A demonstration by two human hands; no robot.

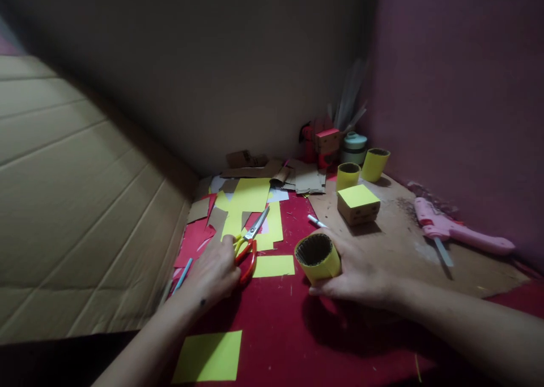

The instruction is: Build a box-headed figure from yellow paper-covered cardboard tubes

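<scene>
In the head view, my left hand (219, 265) is closed at the yellow-and-red handles of a pair of scissors (254, 228), whose blades point away from me. My right hand (352, 271) grips a short cardboard tube (325, 272) wrapped in yellow paper, its open end tipped up so the dark corrugated inside shows. It is held a little above the red tabletop (280, 330). Just beyond the scissors' handles lies a small yellow paper rectangle (276, 266). Nearer to me is another yellow paper piece (208, 356), partly in shadow.
Paper and cardboard scraps (255, 194) cover the back left. A small box with a yellow top (359, 203) and two yellow tubes (348, 175) stand at the back right, near a pink glue gun (463, 231). A tall cardboard panel (85, 205) leans along the left.
</scene>
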